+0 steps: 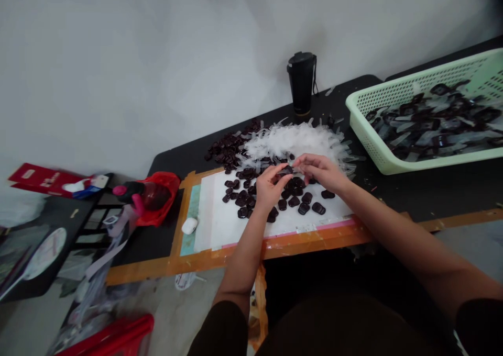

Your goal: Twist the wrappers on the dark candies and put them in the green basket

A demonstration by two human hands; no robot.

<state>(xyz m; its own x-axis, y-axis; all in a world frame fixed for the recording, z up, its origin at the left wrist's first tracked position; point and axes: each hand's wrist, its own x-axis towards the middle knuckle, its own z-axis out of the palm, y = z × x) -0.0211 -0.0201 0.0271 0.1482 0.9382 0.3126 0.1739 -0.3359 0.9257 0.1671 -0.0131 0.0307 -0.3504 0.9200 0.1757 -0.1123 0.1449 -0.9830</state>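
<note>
Dark piece (286,170) pinched between both hands' fingertips.

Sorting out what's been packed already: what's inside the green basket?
The green basket holds a heap of dark pieces in clear plastic sleeves. Whatever lies beneath the top layer is covered, and its right end runs out of frame.

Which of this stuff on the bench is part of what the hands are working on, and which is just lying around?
In use: small dark piece held between left hand and right hand; loose dark pieces; clear strips; white mat; green basket.

Lying about: black tumbler; red bag; white case.
</note>
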